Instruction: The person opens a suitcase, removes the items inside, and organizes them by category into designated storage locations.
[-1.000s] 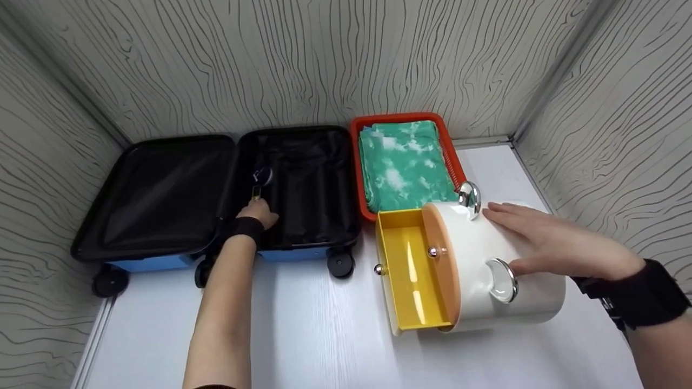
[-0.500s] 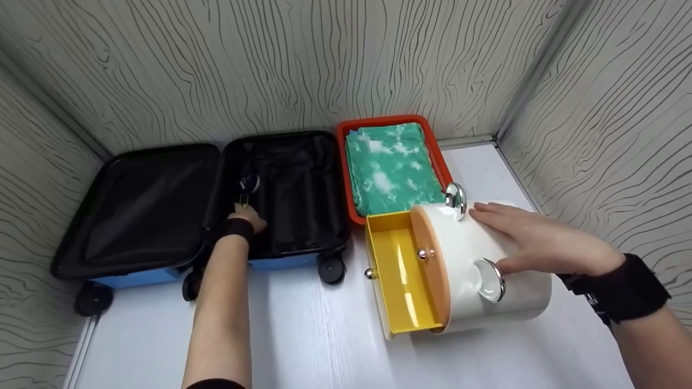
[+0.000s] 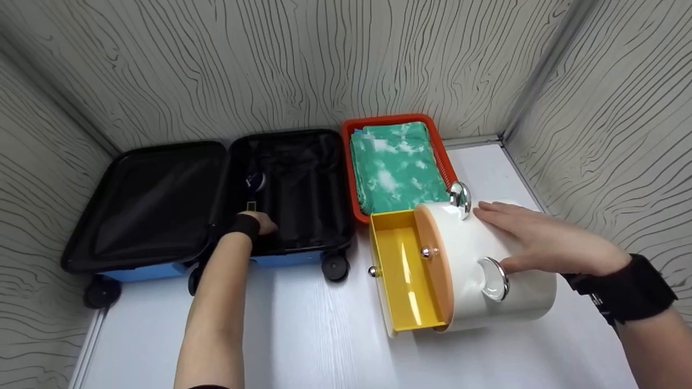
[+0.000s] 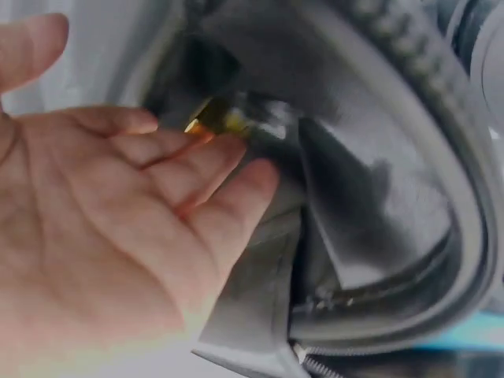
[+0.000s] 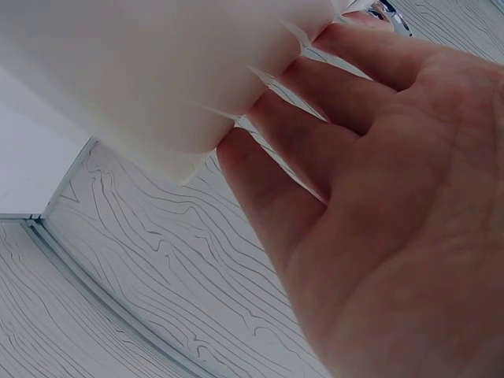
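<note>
My left hand (image 3: pixel 262 220) is down inside the right half of an open black-lined suitcase (image 3: pixel 294 229). In the left wrist view its fingers are loosely bent, palm showing, with a shiny gold-edged item (image 4: pixel 216 118) just past the fingertips. In the head view that small gold-rimmed item (image 3: pixel 251 206) lies near a dark blue round item with a white letter (image 3: pixel 255 182). My right hand (image 3: pixel 546 237) rests spread on a white rounded drawer box (image 3: pixel 476 237), fingertips touching its surface in the right wrist view. The box's yellow drawer (image 3: pixel 400 248) is pulled out.
The suitcase's other half (image 3: pixel 157 200) lies open at the left, with black wheels (image 3: pixel 335 267) along the front. Behind the drawer box stands a red basket (image 3: pixel 348 162) holding folded green-and-white cloth (image 3: pixel 397 167). Wood-grain-patterned walls (image 3: pixel 297 65) enclose the white table (image 3: pixel 308 335).
My left hand has drawn back slightly from the gold-rimmed item, leaving it in the suitcase. The right hand keeps its place on the drawer box. The head view has shifted a little.
</note>
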A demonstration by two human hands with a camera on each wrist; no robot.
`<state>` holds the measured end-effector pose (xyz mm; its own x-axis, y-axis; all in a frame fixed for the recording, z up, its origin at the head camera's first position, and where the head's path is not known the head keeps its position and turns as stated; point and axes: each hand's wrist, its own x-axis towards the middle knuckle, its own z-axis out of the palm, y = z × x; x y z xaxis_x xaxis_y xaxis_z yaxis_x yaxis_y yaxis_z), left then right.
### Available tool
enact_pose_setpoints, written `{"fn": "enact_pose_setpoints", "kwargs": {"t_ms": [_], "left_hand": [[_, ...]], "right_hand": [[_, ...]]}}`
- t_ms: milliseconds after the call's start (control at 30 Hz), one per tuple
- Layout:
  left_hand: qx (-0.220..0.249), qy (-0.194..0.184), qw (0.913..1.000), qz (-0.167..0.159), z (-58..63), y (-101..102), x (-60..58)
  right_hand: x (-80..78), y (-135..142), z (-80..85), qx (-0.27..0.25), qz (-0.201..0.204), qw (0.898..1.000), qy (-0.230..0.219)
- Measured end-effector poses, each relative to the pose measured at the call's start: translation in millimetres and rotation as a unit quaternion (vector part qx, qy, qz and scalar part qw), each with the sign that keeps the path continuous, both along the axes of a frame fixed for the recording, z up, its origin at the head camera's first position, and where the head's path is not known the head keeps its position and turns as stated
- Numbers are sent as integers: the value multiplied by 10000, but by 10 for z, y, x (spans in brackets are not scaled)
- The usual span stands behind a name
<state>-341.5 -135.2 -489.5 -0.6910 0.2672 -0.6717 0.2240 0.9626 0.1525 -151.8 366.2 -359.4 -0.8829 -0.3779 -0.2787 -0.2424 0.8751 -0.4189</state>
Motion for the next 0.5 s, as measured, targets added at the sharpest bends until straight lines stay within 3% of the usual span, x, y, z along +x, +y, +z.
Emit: {"fn": "enact_pose_setpoints", "kwargs": {"t_ms": [133, 267, 400, 500], "left_hand": [[-145, 131, 9998, 5, 75, 30, -35], [-60, 383, 9989, 250, 81, 16, -52], [123, 325, 9975, 617, -12, -41, -34], [464, 152, 9918, 1183, -65, -75, -4]], "right_hand": [[10, 23, 9, 18, -24, 10000, 18], [7, 22, 16, 16, -18, 10000, 40], [-3, -4, 7, -7, 3, 10000, 28], [-11, -20, -3, -19, 20, 10000, 6]]}}
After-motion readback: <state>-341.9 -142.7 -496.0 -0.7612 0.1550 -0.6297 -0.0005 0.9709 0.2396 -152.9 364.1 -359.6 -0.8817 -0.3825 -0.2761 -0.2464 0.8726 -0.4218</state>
